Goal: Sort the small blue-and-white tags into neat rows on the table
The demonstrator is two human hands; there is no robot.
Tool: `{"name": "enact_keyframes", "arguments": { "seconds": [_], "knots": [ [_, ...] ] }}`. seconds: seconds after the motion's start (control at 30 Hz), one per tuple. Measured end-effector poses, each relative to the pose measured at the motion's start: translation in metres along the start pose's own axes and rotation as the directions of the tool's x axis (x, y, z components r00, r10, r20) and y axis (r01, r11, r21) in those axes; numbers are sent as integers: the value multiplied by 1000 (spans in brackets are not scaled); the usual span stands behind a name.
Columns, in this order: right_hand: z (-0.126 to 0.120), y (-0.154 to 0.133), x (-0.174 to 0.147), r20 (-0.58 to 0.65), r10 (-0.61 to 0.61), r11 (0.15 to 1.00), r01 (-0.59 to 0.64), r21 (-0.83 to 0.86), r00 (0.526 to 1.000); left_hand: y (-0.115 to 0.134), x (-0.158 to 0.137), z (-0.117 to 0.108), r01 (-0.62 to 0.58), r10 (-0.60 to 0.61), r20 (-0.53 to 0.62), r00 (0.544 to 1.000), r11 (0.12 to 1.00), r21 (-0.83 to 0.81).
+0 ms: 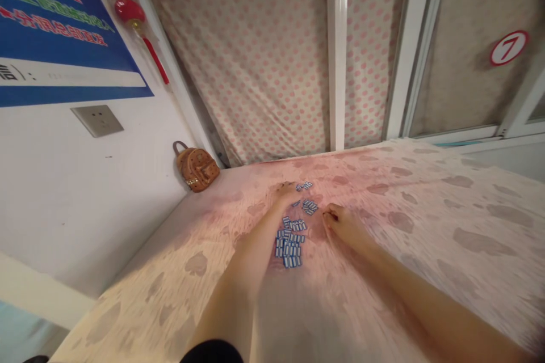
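Small blue-and-white blocks [292, 252], looking like mini mahjong tiles, lie in a stacked cluster on the patterned cloth [272, 312]. Farther off is a looser group of tiles [310, 207], and a few more tiles [305, 186] lie at the far end. My left hand [287, 188] rests low over the cloth beside those far tiles, fingers stretched out. Just right of the middle group, my right hand [337, 219] has its fingers curled and pressed together. Whatever sits in that pinch is too small to make out.
A small brown backpack [198, 169] stands against the white wall at the back left. Behind the cloth-covered surface hangs a dotted curtain [255, 57]. A wall socket [97, 121], a blue poster [63, 28] and red lantern ornaments [130, 10] are on the left.
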State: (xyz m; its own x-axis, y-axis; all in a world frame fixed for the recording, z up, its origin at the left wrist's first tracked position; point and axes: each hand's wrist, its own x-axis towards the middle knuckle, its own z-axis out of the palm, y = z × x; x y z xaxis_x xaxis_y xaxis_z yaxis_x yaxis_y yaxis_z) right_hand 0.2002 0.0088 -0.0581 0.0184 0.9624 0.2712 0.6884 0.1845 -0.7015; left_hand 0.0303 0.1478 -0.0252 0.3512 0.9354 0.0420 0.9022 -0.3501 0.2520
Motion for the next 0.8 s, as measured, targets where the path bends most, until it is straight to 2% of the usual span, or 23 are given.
{"name": "enact_keyframes", "arguments": {
  "seconds": [0.13,0.27,0.37,0.47,0.57,0.63,0.7,0.8],
  "knots": [
    [-2,-3,0,18,-10,1000,10,3,1000,7,-18,4,-46,45,42,998,999,10],
    [-5,-10,-2,39,11,1000,-11,-3,999,8,-62,-2,-69,63,94,994,996,64],
    [-5,-10,-2,37,1,1000,-1,9,999,4,-98,-11,-59,50,67,997,988,141],
    [-4,-8,-2,26,-15,1000,15,-8,1000,-4,-121,-22,-27,15,64,998,981,191],
    [-3,-7,-2,36,-12,1000,13,-10,999,-15,-126,-29,63,-75,42,996,970,235],
    [-4,-8,-2,36,-15,1000,15,-2,999,-21,-121,-29,78,-86,21,996,969,233],
    [-5,-9,-3,36,-24,1000,24,-10,999,-24,-113,-25,11,-10,-7,1000,983,186],
    [-8,-13,-5,29,-11,999,12,-30,1000,-25,-102,-17,-165,167,-10,986,984,72]
  ]
}}
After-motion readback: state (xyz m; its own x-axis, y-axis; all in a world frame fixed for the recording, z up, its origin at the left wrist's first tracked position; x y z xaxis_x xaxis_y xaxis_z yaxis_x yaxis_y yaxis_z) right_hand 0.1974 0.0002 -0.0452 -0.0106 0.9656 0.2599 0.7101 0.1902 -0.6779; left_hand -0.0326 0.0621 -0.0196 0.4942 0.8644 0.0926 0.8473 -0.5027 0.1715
